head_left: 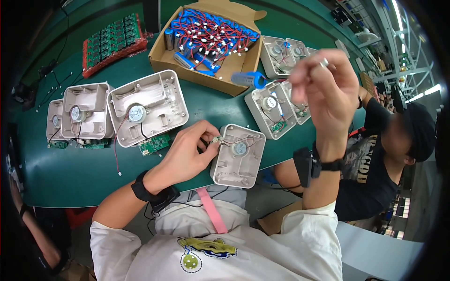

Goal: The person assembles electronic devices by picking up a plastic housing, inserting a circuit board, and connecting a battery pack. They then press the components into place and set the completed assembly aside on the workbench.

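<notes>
My left hand (190, 152) is closed in a pinch on a small pale-green circuit board (216, 139), with thin wires running from it into a white plastic casing (235, 175). A round metal speaker or motor (239, 149) sits inside that casing, at the table's near edge. Up on the right, my right hand (326, 86) is raised with curled, blurred fingers and a small white piece (324, 62) at them. To its left a blue cylindrical battery (248, 79), smeared by motion, appears in the air by the carton. Any lead between battery and hand cannot be made out.
A cardboard box (225, 85) of blue batteries with red leads stands at the back. White casings (171, 112) lie left, others (266, 126) right. Stacked green circuit boards (112, 42) rest far left on the green table (206, 105). Another person (375, 159) sits at right.
</notes>
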{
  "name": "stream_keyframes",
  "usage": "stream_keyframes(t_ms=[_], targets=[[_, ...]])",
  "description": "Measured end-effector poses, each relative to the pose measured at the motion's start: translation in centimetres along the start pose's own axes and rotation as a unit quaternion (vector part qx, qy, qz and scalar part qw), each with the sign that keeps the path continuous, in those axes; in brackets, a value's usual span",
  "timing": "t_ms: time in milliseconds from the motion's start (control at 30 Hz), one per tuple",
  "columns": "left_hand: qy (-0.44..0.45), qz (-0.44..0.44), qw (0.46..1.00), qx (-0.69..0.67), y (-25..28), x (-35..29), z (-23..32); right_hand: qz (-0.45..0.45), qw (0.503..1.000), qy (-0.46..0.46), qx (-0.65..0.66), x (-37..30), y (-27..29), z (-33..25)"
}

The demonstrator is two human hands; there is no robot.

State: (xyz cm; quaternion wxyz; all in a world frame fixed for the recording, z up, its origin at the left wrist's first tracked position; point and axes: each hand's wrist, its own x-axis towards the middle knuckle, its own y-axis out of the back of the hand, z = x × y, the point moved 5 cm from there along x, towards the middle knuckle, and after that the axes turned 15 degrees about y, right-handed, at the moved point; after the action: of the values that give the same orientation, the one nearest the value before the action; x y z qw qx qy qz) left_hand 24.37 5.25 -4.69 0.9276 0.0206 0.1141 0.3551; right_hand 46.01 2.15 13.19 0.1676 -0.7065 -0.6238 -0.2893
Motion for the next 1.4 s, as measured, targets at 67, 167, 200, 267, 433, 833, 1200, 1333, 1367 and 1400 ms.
stream_keyframes(t_ms=[67,167,200,267,433,833,1200,1333,1367,1400], targets=[[-0.010,0.001,1.000,0.002,0.1,0.2,-0.1,-0.004,0.996,-0.008,0.086,-1.4,-0.4,-1.2],[-0.002,-0.016,1.000,0.000,0.1,0.1,-0.2,-0.026,0.995,-0.049,0.083,-4.0,-0.7,-2.4],[-0.002,-0.017,1.000,-0.001,0.0,0.1,-0.2,-0.048,0.994,-0.088,0.038,-5.2,-0.7,-2.4],[0.001,-0.014,1.000,0.000,0.0,0.1,-0.1,-0.029,0.993,-0.103,0.049,-7.2,-0.1,-2.5],[-0.049,-0.015,0.999,0.017,-0.1,0.0,0.7,0.017,0.986,-0.160,0.037,-10.2,0.4,-1.2],[-0.049,-0.006,0.999,0.011,-0.1,0.0,1.0,-0.036,0.967,-0.228,-0.109,-9.9,-3.1,1.3],[-0.045,0.043,0.998,0.023,-0.2,-0.4,0.8,-0.160,0.915,-0.195,-0.316,-10.0,-7.9,2.6],[-0.069,0.056,0.995,0.047,-0.5,-0.8,1.3,-0.141,0.919,-0.214,-0.300,-10.5,-7.9,3.3],[-0.078,0.062,0.993,0.056,-0.5,-0.9,1.5,-0.126,0.923,-0.219,-0.290,-10.6,-7.9,3.4],[-0.078,0.063,0.993,0.056,-0.6,-0.9,1.6,-0.112,0.927,-0.223,-0.280,-10.7,-7.9,3.5]])
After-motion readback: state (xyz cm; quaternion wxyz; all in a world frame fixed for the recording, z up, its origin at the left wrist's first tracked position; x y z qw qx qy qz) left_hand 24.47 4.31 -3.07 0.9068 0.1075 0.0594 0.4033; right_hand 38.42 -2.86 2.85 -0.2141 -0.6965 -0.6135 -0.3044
